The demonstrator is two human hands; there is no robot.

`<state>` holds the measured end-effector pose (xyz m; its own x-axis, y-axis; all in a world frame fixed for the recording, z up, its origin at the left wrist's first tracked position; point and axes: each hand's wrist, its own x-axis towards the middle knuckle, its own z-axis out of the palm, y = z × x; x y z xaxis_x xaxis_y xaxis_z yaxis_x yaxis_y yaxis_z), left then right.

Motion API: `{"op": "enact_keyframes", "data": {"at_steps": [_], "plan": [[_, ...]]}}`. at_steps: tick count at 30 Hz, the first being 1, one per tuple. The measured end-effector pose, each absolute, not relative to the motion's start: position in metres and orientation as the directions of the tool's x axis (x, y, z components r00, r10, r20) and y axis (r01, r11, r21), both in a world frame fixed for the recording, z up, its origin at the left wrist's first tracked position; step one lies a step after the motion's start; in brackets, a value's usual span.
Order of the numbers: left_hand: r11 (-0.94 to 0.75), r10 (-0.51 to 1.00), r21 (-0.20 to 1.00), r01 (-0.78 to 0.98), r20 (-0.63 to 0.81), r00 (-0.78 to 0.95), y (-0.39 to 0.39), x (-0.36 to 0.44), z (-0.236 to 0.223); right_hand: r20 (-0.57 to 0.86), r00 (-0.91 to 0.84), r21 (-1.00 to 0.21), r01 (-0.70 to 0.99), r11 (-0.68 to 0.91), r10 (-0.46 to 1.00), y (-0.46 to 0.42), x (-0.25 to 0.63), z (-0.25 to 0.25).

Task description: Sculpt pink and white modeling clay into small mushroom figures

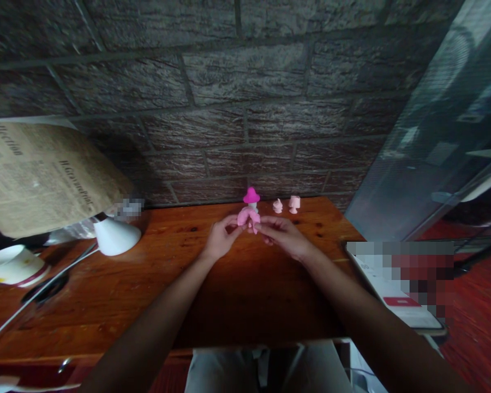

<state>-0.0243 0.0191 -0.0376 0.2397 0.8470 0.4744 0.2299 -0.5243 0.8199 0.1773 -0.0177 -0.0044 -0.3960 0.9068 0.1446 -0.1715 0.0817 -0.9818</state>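
Note:
My left hand (221, 237) and my right hand (285, 234) meet over the table, each with fingertips closed on a light pink piece of modelling clay (249, 216). The piece is bent like an arch, with its ends hanging down between my hands. Just behind it is a small mushroom figure (251, 195) with a bright magenta cap and a pale stem, its base hidden. Right of it, near the wall, stand a small rounded pink figure (277, 205) with a pointed top and a tiny pink table lamp figure (294, 204). Neither of these is touched by my hands.
A table lamp with a newsprint shade (36, 174) and white base (117, 237) stands left on the wooden table (147, 305). Nearby are a paper cup (14, 266), a white cord and a dark round object. A brick wall (245, 82) rises behind; a tablet-like screen (393, 284) lies right.

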Motion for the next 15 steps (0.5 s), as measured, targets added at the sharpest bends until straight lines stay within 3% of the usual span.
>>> {"op": "enact_keyframes", "data": {"at_steps": [7,15], "plan": [[-0.456,0.846,0.887,0.073,0.407,0.344,0.0191,-0.0261,-0.0331,0.129,-0.440,-0.981,-0.190,0.048,0.889,-0.0194,0.1788,-0.0033],[-0.466,0.848,0.884,0.040,0.433,0.306,0.0177,-0.0253,-0.0344,0.182,-0.460,-0.973,-0.209,0.094,0.869,-0.0185,0.1791,-0.0061]]}}
